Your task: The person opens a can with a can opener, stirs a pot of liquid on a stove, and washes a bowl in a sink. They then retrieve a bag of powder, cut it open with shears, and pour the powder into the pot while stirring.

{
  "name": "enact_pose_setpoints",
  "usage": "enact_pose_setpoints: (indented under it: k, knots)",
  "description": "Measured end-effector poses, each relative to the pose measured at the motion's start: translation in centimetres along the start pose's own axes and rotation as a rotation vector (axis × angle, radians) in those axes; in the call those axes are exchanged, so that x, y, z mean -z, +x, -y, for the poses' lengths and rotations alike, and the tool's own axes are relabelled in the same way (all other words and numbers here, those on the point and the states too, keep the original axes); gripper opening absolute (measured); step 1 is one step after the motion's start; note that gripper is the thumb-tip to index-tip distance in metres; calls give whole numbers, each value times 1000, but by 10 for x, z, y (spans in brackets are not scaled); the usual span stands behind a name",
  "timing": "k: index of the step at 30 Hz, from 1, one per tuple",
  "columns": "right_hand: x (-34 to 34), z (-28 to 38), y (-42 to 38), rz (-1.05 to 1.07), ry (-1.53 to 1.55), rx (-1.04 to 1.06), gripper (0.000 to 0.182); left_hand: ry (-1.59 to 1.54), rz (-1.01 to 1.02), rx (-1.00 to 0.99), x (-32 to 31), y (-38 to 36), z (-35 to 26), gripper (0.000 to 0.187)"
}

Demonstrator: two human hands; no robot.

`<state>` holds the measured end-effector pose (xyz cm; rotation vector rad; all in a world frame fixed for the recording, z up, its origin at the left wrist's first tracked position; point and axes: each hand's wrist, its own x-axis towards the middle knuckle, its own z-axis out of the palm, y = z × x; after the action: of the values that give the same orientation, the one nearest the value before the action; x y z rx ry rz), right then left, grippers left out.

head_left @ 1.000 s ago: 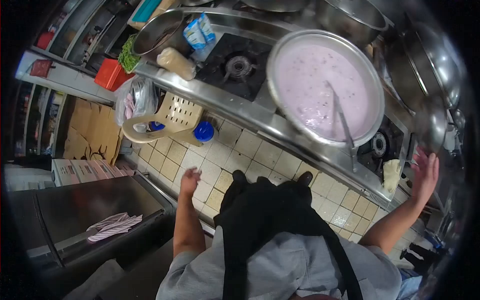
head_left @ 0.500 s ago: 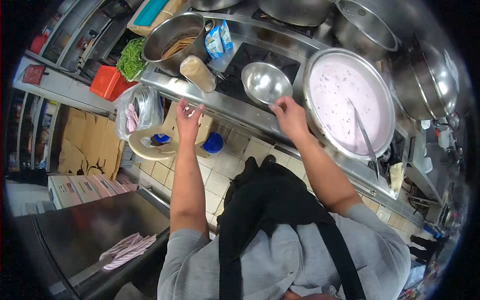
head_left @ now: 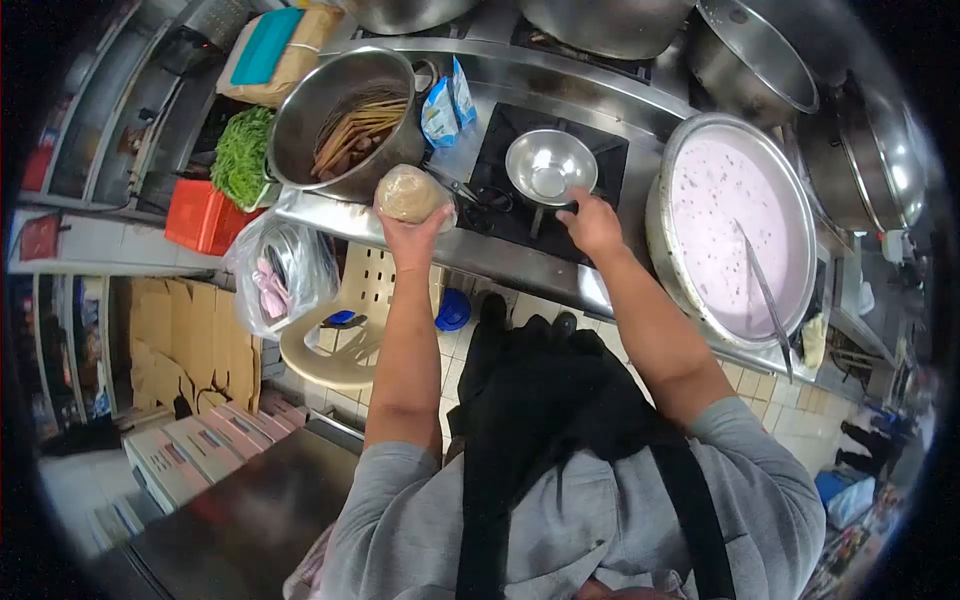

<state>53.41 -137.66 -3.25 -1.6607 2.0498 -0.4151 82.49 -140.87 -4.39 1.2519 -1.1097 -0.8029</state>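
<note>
From the head, the left hand [head_left: 412, 238] is curled part way round a bag [head_left: 408, 190] of pale brown stuff, its fingers against the side. The bag is at the front edge of the stove [head_left: 555, 238], just beside a big pot [head_left: 300, 125] with brown sticks [head_left: 362, 132] in it. The right hand [head_left: 597, 226] is mostly closed and pinches the near edge of a shiny bowl [head_left: 552, 150]. The bowl is over the burner, left of a big pan [head_left: 656, 225] of pink soup [head_left: 715, 215].
</note>
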Motion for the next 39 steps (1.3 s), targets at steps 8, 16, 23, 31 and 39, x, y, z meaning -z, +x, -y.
enact_pose_setpoints:
  k: [8, 16, 23, 31, 39]
  knots:
    - [26, 62, -58, 63, 159, 133, 87, -41, 212, 95, 20, 20, -8, 76]
    - [12, 100, -70, 115, 599, 164, 108, -394, 671, 506, -47, -8, -65, 60]
    - [16, 64, -66, 197, 965, -195, 77, -570, 855, 1011, -106, -19, -50, 50]
    - [34, 58, -52, 220, 1028, -472, 62, -674, 900, 1297, -126, -14, -30, 62]
    - [22, 49, -47, 193, 1165, -548, 63, -617, 805, 1320, -132, -18, -20, 62]
